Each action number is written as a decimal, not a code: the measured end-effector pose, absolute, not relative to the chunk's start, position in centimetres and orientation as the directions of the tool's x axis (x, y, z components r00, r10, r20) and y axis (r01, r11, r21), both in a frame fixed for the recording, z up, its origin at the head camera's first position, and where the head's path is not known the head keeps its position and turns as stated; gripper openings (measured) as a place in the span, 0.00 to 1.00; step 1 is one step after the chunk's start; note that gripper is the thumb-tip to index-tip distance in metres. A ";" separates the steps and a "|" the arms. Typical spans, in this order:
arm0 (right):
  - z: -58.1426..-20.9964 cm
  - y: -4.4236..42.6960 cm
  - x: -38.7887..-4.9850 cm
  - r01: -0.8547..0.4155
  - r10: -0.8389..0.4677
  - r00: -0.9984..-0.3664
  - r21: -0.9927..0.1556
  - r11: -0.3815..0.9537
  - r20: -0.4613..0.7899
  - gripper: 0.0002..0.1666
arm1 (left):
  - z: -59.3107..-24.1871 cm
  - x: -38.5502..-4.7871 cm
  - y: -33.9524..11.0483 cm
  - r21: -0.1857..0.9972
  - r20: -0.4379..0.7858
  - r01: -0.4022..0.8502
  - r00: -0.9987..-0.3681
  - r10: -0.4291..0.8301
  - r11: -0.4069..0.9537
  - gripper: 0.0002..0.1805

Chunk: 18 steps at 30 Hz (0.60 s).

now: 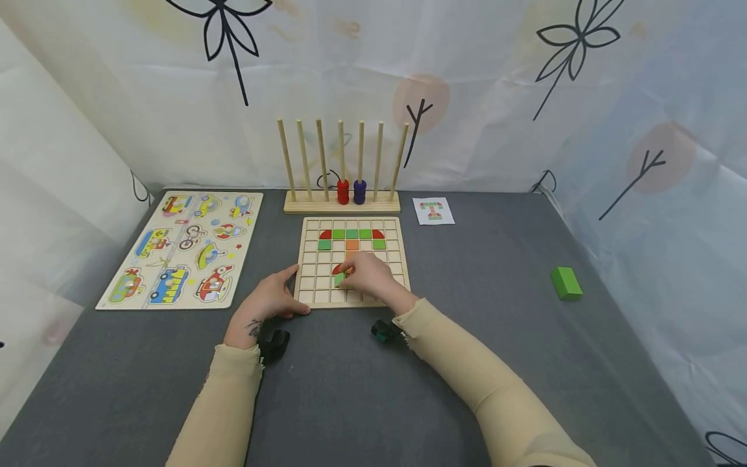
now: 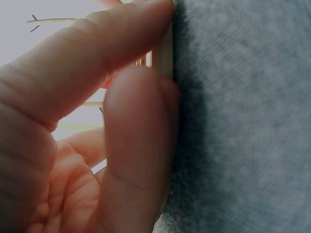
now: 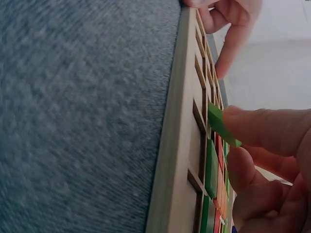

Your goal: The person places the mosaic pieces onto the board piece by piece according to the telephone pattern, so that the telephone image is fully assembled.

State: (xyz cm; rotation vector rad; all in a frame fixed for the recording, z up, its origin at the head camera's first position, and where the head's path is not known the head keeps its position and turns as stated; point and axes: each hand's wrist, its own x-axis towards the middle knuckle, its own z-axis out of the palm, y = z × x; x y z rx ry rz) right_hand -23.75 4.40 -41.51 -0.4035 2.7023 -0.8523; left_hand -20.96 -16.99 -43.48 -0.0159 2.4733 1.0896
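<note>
A wooden grid board [image 1: 316,285] lies on the grey table, with red, green and orange tiles in some of its cells. My right hand [image 1: 370,277] is over its lower middle and pinches a green tile [image 3: 221,125] between thumb and finger. That tile is tilted at the grid, beside a red rounded tile [image 1: 336,268]. In the right wrist view, another green tile [image 3: 211,169] sits in a nearby cell. My left hand [image 1: 270,299] rests at the board's near left corner, thumb and index finger touching its edges. Part of the grid is hidden under the right hand.
A picture puzzle board [image 1: 195,305] lies at the left. Behind the grid stands a wooden peg rack [image 1: 303,206] with red beads [image 1: 343,192] and blue beads [image 1: 360,192]. A pattern card [image 1: 434,211] is to its right; a green block [image 1: 566,283] lies far right.
</note>
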 end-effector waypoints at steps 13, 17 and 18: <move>-41.4 3.6 -23.5 -0.258 -0.386 -0.905 -0.489 0.833 -0.180 0.20 | -43.4 -20.8 -17.0 0.708 -0.387 -0.178 -0.907 0.164 0.684 0.56; -40.9 3.8 -23.6 -0.276 -0.398 -0.911 -0.553 0.786 -0.110 0.24 | -43.4 -20.6 -17.1 0.708 -0.393 -0.185 -0.905 0.162 0.681 0.56; -40.7 3.9 -23.6 -0.271 -0.389 -0.918 -0.594 0.757 -0.077 0.26 | -43.4 -20.6 -17.1 0.709 -0.393 -0.185 -0.905 0.162 0.680 0.56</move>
